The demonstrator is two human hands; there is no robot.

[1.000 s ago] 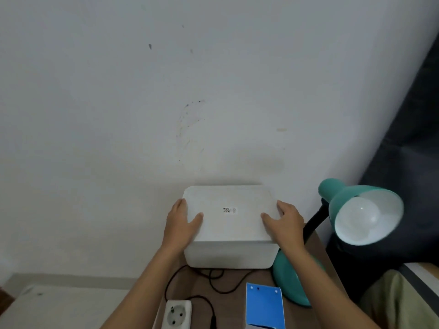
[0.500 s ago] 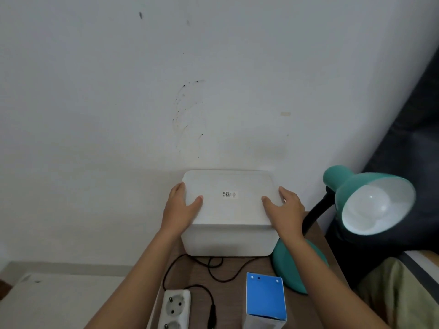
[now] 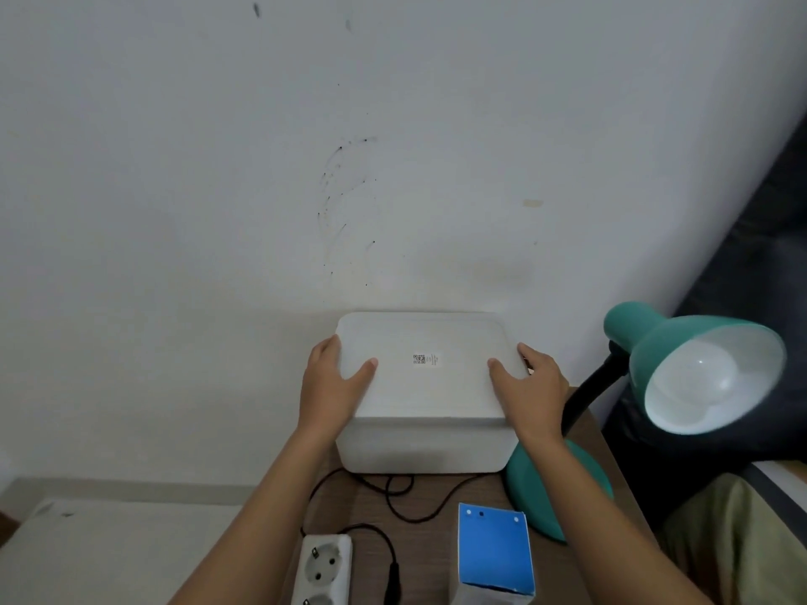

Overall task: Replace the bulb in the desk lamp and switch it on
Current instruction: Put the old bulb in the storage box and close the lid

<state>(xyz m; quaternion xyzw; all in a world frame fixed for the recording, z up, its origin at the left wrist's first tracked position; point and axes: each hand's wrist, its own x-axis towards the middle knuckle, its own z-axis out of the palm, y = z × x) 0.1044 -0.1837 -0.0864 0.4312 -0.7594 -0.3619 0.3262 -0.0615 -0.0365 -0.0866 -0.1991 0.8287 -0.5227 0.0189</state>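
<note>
the desk lamp (image 3: 681, 342) stands at the right edge of the table (image 3: 428, 574). its teal shade is turned toward the camera, with one white bulb (image 3: 694, 377) seated inside and unlit. a black bent neck (image 3: 585, 395) runs down to the round teal base (image 3: 563, 486), which sits just beside the white box (image 3: 428, 447).

neither hand is on the lamp. the left hand (image 3: 327, 386) grips the left end of the box's lid (image 3: 419, 386), thumb laid flat on top and fingers wrapped over the edge. the right hand (image 3: 532, 386) grips the right end the same way. i cannot tell whether the lid is raised off the box.

against a second ago, the box, hands and lamp all sit higher in the view and the lamp lies further right. against half a second ago almost nothing differs: both hands stay on the lid with the same hold.

counted: one lamp, one bulb in it, one white box with one small code label (image 3: 424, 359) on its lid, and two hands. one blue carton (image 3: 495, 548) stands upright near the front of the table, close to the lamp base. one white power strip (image 3: 323, 565) lies at the front left with two sockets showing, the nearer one cut off by the frame. a black cable (image 3: 393, 491) loops between the strip and the box. behind everything is a pale wall (image 3: 393, 168) with dark scuff marks.
</note>
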